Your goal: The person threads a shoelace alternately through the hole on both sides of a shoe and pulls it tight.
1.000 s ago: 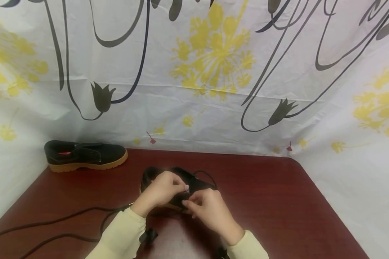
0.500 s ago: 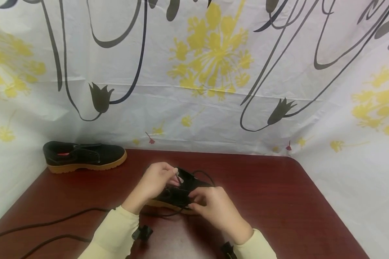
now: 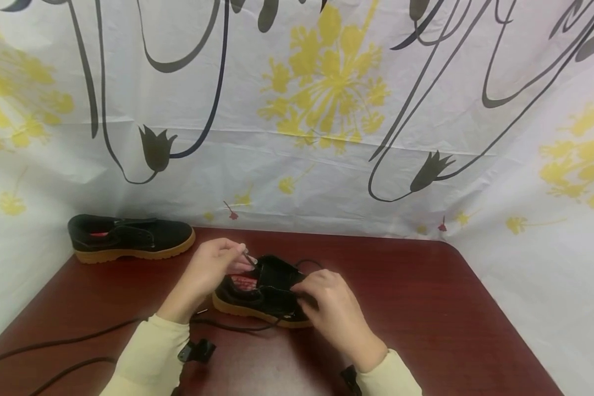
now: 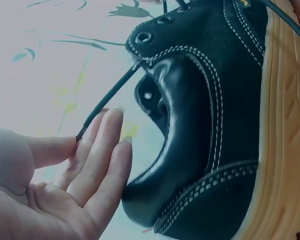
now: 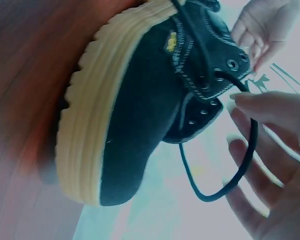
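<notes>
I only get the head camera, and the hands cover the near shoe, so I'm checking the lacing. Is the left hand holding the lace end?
Observer: Yes. In the left wrist view the left hand pinches the thin black lace between thumb and forefinger. The lace runs straight to the flap of the black suede shoe with the tan ridged sole, close to an eyelet.
Operator: Any slack on the other side?
Observer: The right wrist view shows the lace hanging in a loose loop below the eyelets, beside the right hand.
Operator: Does that hand grip it?
Observer: One fingertip touches the loop; a pinch cannot be made out.
</notes>
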{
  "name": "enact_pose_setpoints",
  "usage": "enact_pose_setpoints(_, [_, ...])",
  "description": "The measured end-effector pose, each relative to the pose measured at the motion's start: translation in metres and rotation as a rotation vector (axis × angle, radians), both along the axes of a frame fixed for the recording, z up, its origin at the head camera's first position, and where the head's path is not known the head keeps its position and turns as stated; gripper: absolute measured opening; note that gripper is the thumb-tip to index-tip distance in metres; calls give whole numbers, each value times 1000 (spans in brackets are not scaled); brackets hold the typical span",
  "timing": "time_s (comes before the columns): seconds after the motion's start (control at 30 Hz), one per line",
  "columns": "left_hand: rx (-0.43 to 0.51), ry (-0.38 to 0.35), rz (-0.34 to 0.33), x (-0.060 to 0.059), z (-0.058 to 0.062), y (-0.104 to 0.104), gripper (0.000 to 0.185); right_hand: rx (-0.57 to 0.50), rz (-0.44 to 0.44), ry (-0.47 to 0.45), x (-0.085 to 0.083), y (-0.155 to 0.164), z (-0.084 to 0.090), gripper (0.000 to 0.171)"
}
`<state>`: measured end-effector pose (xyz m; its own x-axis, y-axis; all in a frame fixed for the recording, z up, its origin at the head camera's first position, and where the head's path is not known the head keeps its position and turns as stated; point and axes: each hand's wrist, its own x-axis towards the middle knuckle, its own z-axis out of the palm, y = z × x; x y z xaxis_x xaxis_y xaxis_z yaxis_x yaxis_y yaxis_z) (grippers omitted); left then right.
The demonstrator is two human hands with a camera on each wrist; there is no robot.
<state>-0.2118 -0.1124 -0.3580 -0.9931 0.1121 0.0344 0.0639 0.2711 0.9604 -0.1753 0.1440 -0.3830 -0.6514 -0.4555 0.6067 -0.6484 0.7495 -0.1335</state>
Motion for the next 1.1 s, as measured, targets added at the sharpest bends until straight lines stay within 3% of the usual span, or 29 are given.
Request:
enact_pose_setpoints(0.1, [8, -16, 16, 0, -1, -6, 34, -54, -134, -49, 0, 0, 0, 42])
enact_pose_setpoints(0.2, [3, -15, 32, 1, -2, -13, 35, -116, -298, -155, 0, 1, 1, 54])
enact_pose_setpoints(0.3, [-10, -1, 51, 1, -1, -19, 36, -163, -396, -296, 0, 4, 3, 49])
enact_pose_setpoints(0.37, [-19, 6, 65, 2, 0, -23, 37, -185, -367, -407, -1, 7, 4, 35])
enact_pose_setpoints(0.47, [-26, 8, 74, 2, 2, -30, 40, -224, -233, -559, -4, 8, 2, 21])
enact_pose_setpoints(0.6, [-8, 16, 77, 2, 7, -39, 43, -277, -66, -664, -6, 3, -4, 14])
enact_pose_setpoints(0.83, [9, 42, 101, 2, 15, -53, 43, -302, -1, -676, -6, 0, -11, 11])
enact_pose_setpoints(1.1, [11, 95, 165, 5, 30, -69, 50, -315, -29, -656, -8, -2, -15, 9])
